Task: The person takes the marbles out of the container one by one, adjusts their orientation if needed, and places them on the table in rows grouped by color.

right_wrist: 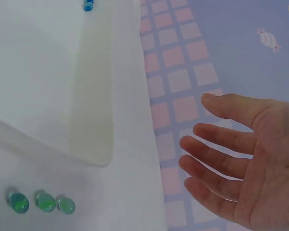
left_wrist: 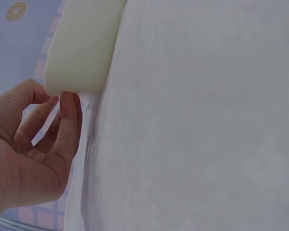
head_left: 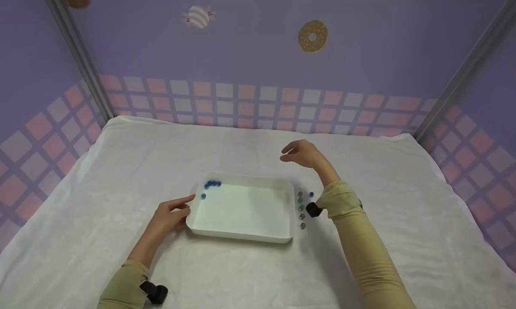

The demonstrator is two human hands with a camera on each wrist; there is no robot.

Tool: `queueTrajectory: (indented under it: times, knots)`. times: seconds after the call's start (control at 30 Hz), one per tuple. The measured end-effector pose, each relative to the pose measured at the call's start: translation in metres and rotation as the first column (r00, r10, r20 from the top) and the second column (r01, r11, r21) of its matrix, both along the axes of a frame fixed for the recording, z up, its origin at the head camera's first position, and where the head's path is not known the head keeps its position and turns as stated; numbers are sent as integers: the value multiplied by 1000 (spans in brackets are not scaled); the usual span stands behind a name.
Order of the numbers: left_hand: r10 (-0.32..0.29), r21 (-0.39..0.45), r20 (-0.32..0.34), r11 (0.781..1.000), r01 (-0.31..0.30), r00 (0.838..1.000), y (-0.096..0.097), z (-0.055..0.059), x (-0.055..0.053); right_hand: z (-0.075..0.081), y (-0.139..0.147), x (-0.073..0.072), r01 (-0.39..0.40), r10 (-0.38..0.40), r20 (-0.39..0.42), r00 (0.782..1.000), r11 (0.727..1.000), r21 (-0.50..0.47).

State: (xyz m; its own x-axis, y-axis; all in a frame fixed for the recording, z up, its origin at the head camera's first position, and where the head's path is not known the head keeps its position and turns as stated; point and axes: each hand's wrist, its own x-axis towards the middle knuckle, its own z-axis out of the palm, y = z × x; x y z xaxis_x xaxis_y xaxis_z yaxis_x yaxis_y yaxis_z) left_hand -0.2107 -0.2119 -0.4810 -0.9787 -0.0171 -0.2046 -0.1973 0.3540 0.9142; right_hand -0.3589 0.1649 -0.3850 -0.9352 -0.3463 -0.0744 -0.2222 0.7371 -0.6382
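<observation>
A shallow white tray (head_left: pixel 240 238) lies on the cloth, with several blue marbles (head_left: pixel 214 183) gathered near its far left corner. My left hand (head_left: pixel 167 219) touches the tray's left end with its fingertips, not wrapped around it. The left wrist view shows thumb and fingers against the tray's end wall (left_wrist: pixel 82 53). Above the cloth, beyond the tray's far right corner, hovers my right hand (head_left: pixel 303 153). In the right wrist view its fingers (right_wrist: pixel 216 154) are spread and loosely bent, holding nothing. Several greenish marbles (head_left: pixel 301 207) form a line along the tray's right side.
A lone blue marble (head_left: pixel 311 194) sits right of the greenish line, close to the black camera (head_left: pixel 313 209) on the right wrist. White cloth (head_left: pixel 223 274) covers the table. Purple walls (head_left: pixel 258 51) with pink and white squares stand at the back and sides.
</observation>
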Motion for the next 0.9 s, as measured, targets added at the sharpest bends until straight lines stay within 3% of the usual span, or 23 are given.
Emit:
queueTrajectory:
  times: [0.23, 0.33, 0.4, 0.5, 0.6, 0.7, 0.8, 0.9]
  knots:
    - [4, -10, -9, 1000, -4, 1000, -1, 0, -1, -5, -39, -7, -26, 3, -192, 981, 993, -118]
    - [6, -17, -7, 1000, -6, 1000, -1, 0, -2, -14, -61, -11, -77, 24, -316, 949, 985, -155]
    - [9, -20, -2, 1000, -9, 1000, 0, -1, -2, -22, -74, -12, -109, 45, -402, 915, 984, -139]
    - [10, -23, -2, 1000, -10, 1000, -1, -3, -2, -31, -91, -12, -173, 116, -551, 826, 984, -52]
    - [11, -30, -10, 999, -12, 1000, -2, -3, -2, -38, -106, -11, -234, 213, -686, 696, 970, 64]
    - [1, -35, -18, 999, -1, 1000, -2, -3, -2, -43, -118, -10, -287, 299, -768, 567, 945, 156]
    - [-6, -19, -19, 1000, 6, 1000, -2, -2, -2, -47, -128, -8, -321, 359, -805, 473, 921, 222]
    - [-8, 6, -14, 1000, 8, 1000, -2, -2, -2, -51, -138, -5, -317, 395, -825, 404, 906, 279]
